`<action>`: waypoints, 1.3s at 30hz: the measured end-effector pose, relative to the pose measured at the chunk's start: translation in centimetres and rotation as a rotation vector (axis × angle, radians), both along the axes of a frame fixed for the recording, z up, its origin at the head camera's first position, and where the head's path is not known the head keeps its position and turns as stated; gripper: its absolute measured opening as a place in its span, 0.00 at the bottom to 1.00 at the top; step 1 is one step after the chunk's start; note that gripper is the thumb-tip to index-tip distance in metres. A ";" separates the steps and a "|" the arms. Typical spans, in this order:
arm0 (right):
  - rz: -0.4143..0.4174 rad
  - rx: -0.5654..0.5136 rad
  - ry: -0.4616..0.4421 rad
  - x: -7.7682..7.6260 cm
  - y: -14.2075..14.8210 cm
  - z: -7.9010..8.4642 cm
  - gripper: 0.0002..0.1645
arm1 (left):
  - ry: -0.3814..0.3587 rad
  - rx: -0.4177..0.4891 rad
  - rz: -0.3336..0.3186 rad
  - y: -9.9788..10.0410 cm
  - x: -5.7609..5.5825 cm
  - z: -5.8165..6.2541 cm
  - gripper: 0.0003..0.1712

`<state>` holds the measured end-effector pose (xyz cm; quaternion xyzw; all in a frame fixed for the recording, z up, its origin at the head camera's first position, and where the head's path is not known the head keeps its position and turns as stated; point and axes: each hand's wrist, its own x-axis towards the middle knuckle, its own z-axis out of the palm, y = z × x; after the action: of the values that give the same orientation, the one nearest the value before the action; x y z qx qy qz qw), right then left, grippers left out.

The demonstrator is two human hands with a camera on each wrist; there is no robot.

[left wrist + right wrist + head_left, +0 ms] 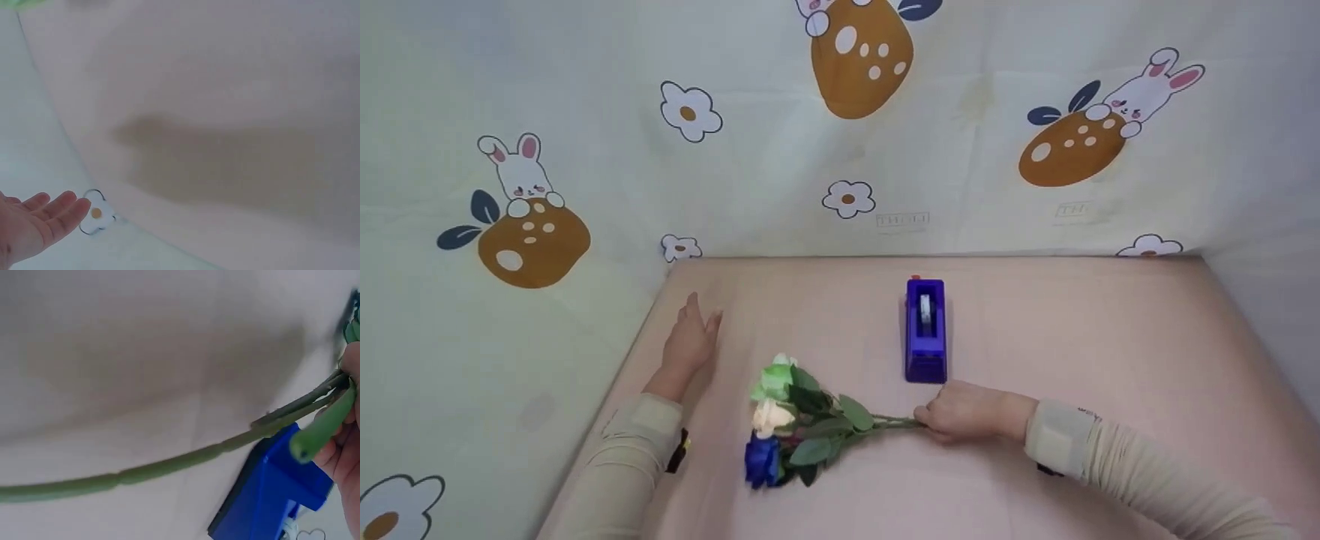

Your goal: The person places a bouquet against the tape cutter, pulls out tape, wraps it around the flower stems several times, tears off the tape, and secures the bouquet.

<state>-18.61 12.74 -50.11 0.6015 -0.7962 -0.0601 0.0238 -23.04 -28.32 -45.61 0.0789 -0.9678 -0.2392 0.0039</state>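
Observation:
My right hand (966, 411) grips the green stems (896, 423) of several artificial roses. Their heads point left: a green rose (774, 382), a cream rose (771, 417) and a blue rose (763, 459), with green leaves (817, 450) behind them. In the right wrist view the stems (169, 464) pass out of the fist, one much longer than the others. My left hand (690, 343) holds nothing near the left edge of the table, its fingers extended; the left wrist view shows the same hand (42, 225) with fingers slightly bent.
A blue tape dispenser (925, 364) with a roll of tape stands just beyond my right hand. The pinkish table (1080, 337) meets a pale cloth backdrop (757, 187) printed with rabbits and flowers at the back and sides.

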 end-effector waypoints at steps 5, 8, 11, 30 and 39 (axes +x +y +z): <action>0.030 0.042 0.008 0.3 -0.1 -1.0 0.10 | 0.034 0.046 -0.070 2.5 -0.5 0.0 0.37; 0.013 0.064 0.006 0.3 -0.2 -1.1 0.09 | 0.046 0.068 -0.127 4.1 -0.5 0.1 0.37; 0.006 0.071 0.005 0.4 -0.1 -1.0 0.09 | 0.034 0.068 -0.172 5.8 -0.5 0.7 0.36; -0.061 -0.004 -0.170 0.2 1.0 1.1 0.18 | -0.141 -0.038 -0.524 21.5 0.9 3.2 0.15; -0.676 -0.444 -0.714 -2.2 2.2 3.9 0.11 | -0.317 0.421 -0.358 23.4 0.1 1.0 0.12</action>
<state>-20.77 14.90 -46.20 0.2752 -0.8975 0.3136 -0.1427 -22.93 -4.96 -44.60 -0.0571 -0.8840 -0.4159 -0.2056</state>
